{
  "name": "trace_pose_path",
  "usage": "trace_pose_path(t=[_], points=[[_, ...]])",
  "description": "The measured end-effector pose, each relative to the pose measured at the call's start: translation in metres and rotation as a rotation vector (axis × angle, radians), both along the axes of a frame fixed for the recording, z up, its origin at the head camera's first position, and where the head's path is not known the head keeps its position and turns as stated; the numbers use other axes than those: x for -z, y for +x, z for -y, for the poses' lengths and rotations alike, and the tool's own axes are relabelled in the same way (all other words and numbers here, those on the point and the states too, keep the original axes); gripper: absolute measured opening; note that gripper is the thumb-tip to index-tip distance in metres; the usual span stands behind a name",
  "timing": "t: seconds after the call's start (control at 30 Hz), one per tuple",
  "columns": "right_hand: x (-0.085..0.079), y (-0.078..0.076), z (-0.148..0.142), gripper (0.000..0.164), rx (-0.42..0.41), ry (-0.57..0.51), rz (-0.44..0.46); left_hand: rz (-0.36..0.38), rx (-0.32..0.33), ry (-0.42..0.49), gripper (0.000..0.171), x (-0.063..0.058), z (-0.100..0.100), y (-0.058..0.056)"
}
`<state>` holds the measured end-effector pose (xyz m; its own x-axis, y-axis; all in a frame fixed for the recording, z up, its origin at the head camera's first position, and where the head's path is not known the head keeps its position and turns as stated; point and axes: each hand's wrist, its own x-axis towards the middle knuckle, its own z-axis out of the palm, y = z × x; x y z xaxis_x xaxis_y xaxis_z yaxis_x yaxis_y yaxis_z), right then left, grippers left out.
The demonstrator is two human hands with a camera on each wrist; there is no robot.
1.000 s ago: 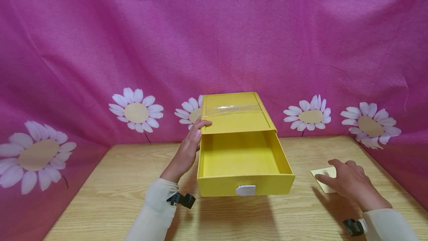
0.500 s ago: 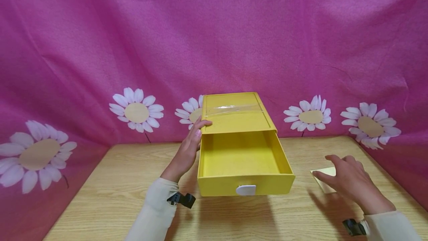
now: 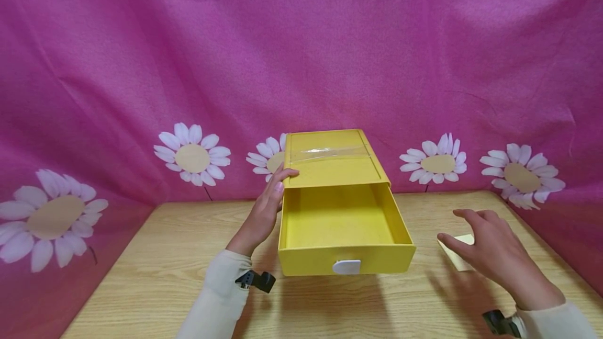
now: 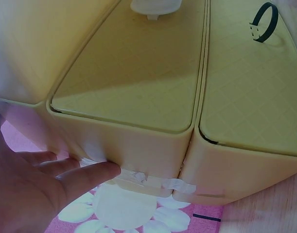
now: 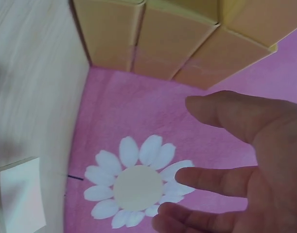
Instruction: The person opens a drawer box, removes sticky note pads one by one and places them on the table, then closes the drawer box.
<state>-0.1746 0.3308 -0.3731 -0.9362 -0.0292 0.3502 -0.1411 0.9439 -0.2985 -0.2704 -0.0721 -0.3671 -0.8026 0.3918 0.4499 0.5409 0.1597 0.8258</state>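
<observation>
A yellow drawer cabinet (image 3: 332, 158) stands at the back of the table, its top drawer (image 3: 346, 260) pulled out and bare inside. My left hand (image 3: 259, 218) rests along the cabinet's left side, a fingertip over the top edge. In the left wrist view, the left hand's extended fingers (image 4: 90, 177) touch the side wall near clear tape. My right hand (image 3: 499, 250) hovers over a pale yellow pad of sticky notes (image 3: 459, 263), thumb and fingers spread and holding nothing. The right wrist view shows the notepad (image 5: 22, 196) apart from the right hand (image 5: 250, 165).
Lower drawer fronts show in the left wrist view, one with a white handle (image 4: 155, 6), another with a black loop (image 4: 267, 22). Clear tape (image 3: 325, 155) crosses the cabinet top. A pink cloth (image 3: 330, 41) with daisies hangs behind the wooden table (image 3: 188, 276).
My right hand has risen off the notepad, its thumb and fingers spreading a little wider. The left hand, cabinet, drawer and notepad stay where they were.
</observation>
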Motion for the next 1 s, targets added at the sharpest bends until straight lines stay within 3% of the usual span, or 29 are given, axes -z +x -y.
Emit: trace_pose_path(t=[0.33, 1.0], points=[[-0.012, 0.010, 0.012, 0.057, -0.064, -0.029, -0.173, 0.001, -0.010, -0.011, 0.041, 0.001, 0.000, 0.000], [-0.035, 0.037, 0.041, 0.056, -0.141, -0.028, -0.354, -0.003, 0.006, 0.000, 0.042, 0.002, 0.001, -0.002]])
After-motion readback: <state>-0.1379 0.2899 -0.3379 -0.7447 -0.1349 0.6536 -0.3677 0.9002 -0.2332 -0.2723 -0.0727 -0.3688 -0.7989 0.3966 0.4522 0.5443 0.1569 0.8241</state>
